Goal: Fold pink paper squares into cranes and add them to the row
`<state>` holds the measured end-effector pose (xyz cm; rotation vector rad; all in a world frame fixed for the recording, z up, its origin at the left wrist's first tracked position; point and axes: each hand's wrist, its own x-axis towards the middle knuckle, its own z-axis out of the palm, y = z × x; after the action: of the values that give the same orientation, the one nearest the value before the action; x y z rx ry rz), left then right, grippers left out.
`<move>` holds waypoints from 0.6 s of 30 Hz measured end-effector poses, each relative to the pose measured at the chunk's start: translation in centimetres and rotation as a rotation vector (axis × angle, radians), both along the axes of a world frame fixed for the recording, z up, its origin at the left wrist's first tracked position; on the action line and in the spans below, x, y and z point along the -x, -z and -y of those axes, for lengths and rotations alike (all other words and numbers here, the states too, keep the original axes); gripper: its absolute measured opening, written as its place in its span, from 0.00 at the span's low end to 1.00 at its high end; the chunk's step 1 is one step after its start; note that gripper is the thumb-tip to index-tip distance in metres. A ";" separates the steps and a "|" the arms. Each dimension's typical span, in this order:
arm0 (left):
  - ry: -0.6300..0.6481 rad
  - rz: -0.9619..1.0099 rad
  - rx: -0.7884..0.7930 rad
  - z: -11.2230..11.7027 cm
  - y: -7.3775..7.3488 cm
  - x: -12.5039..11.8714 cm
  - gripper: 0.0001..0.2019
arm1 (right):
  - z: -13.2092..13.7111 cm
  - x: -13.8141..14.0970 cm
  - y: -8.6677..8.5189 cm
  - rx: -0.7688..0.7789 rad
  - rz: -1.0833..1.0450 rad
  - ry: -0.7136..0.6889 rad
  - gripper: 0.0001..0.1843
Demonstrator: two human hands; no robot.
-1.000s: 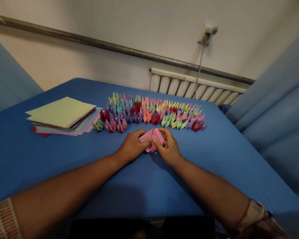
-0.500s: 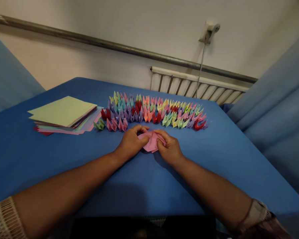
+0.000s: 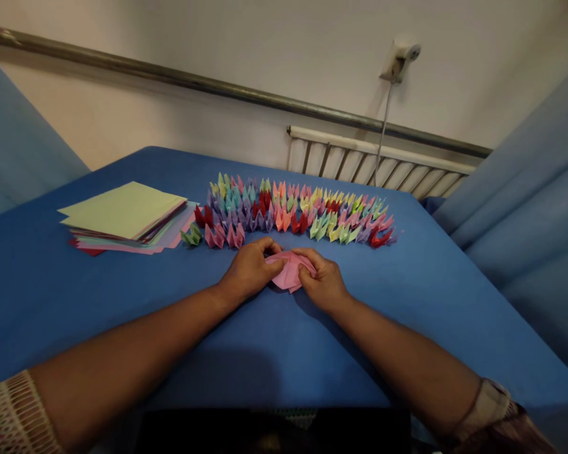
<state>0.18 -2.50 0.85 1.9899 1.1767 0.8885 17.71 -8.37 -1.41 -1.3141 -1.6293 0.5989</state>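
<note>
A partly folded pink paper (image 3: pixel 288 272) lies on the blue table (image 3: pixel 407 302) between my two hands. My left hand (image 3: pixel 250 271) presses its fingers on the paper's left edge, curled closed over it. On the right side my right hand (image 3: pixel 325 281) pinches the same paper. Just behind the hands stands a long band of several small folded paper figures (image 3: pixel 293 213) in many colours.
A stack of flat coloured paper sheets (image 3: pixel 125 217), pale green on top, lies at the left of the table. Behind the table are a wall rail, a radiator (image 3: pixel 373 167) and blue curtains (image 3: pixel 530 208) at the right.
The pink paper has been pressed flatter and more folded in; both hands have closed in over it and shifted slightly away from me.
</note>
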 end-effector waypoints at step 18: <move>0.188 0.267 0.237 0.5 -1.0 0.0 0.08 | -0.6 -0.7 0.3 0.058 -0.298 -0.097 0.14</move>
<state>0.14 -3.00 1.83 1.6990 0.8842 0.8460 18.42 -7.75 -1.75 -1.1302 -1.4436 0.8634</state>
